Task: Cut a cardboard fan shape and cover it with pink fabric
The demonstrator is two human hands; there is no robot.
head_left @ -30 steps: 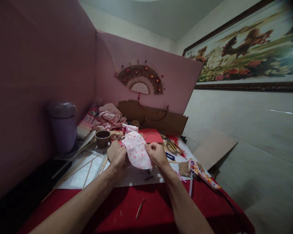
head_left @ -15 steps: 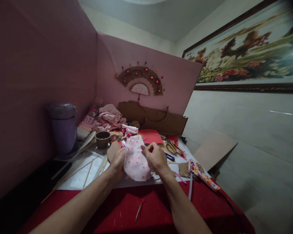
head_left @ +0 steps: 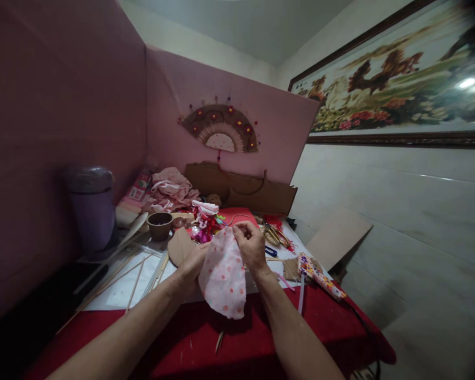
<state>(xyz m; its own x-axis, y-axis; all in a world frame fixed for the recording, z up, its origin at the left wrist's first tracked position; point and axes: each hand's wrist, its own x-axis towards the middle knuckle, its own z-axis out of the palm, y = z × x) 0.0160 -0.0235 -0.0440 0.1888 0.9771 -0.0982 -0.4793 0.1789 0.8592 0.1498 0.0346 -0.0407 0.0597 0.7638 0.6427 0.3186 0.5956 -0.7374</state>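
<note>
A piece of pale pink fabric (head_left: 224, 279) with red dots hangs between my hands above the table's near part. My right hand (head_left: 251, 245) pinches its upper right edge between thumb and fingers. On the other side, my left hand (head_left: 193, 261) grips the fabric's left edge, its fingertips partly hidden behind the cloth. A rounded piece of cardboard (head_left: 180, 247) lies just beyond my left hand. Behind the fabric is a pile of shiny, colourful craft bits (head_left: 206, 229), and a dark blue cutter (head_left: 271, 251) lies to the right of my right hand.
Gold-handled scissors (head_left: 272, 235) and a flowered strip (head_left: 320, 277) lie on the right. At left stand a brown cup (head_left: 160, 226) and a purple bin (head_left: 93, 211); thin sticks (head_left: 136, 279) lie in front. A decorated fan (head_left: 221, 129) hangs on the pink board behind.
The fabric now hangs lower and longer, its bottom edge nearer me. My right hand has moved up slightly along its edge. The whole view has shifted a little.
</note>
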